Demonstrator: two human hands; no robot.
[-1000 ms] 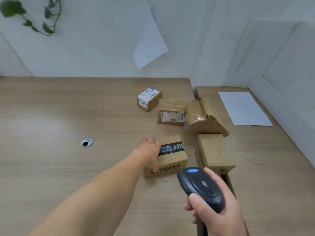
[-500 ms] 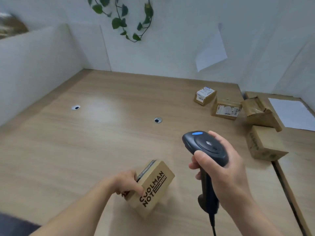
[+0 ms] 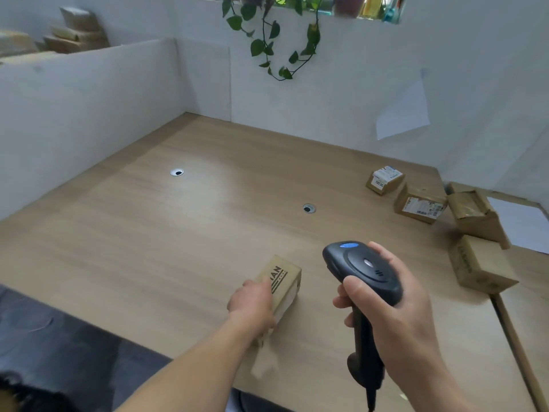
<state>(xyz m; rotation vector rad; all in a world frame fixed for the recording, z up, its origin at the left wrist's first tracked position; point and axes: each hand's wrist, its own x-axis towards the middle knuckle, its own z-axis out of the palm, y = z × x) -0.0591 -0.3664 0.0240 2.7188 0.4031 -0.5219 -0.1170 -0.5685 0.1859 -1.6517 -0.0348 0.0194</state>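
A person's left hand (image 3: 252, 304) gripped a small printed cardboard box (image 3: 282, 278) low at the wooden surface (image 3: 178, 248); blur hid whether it touched. Just right of the box, the right hand (image 3: 398, 316) clenched the handle of a black barcode scanner (image 3: 362, 269). Four cardboard parcels (image 3: 420, 203) lay well beyond the box, to its right.

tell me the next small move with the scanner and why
Probably tip the scanner down toward the box: the left hand holds it tilted on the table, while the scanner gripped by the right hand seems aimed past it.
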